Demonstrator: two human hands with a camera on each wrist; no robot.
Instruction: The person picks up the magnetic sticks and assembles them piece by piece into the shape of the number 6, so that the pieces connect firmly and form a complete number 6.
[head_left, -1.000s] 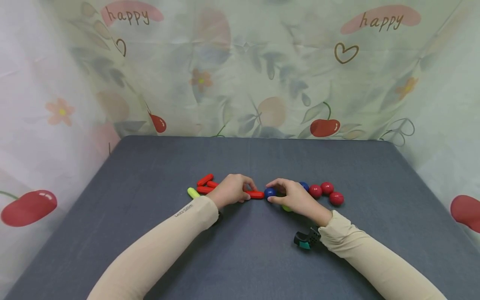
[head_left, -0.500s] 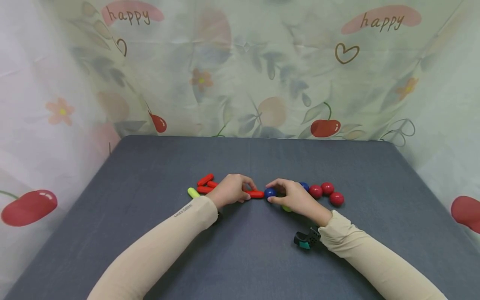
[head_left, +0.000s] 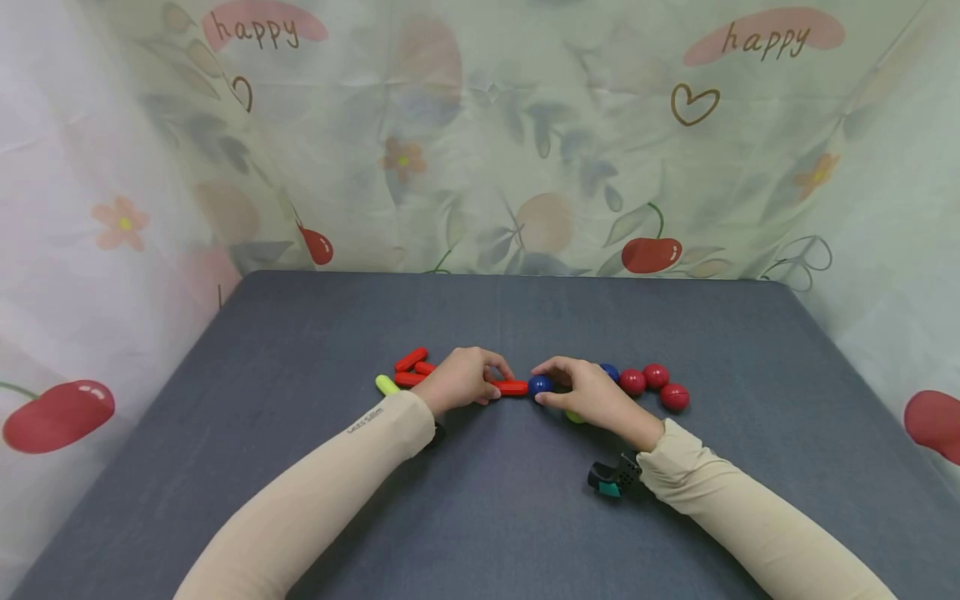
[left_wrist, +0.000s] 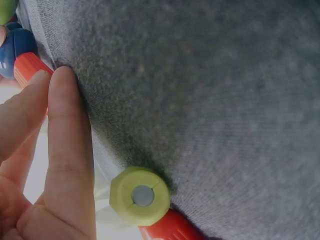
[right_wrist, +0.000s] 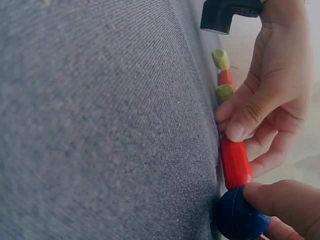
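In the head view my left hand [head_left: 459, 382] pinches a red magnetic rod [head_left: 513, 388] between thumb and fingers, low over the table. The rod's right end meets a blue ball [head_left: 539, 385], which my right hand [head_left: 588, 392] holds with curled thumb and fingers. The right wrist view shows the ribbed red rod [right_wrist: 236, 162] end-on against the blue ball [right_wrist: 240, 215]. A yellow-green rod [head_left: 574, 417] peeks out under my right hand. Beside my left hand in the left wrist view stands a yellow-green rod [left_wrist: 140, 196] with a grey round spot in its end face.
Left of my hands lie several red rods [head_left: 411, 359] and a yellow-green rod [head_left: 386, 385]. On the right are another blue ball [head_left: 610, 372] and red balls [head_left: 632, 382]. All rest on a dark grey cloth-covered table [head_left: 480, 517], with a printed curtain [head_left: 487, 142] behind.
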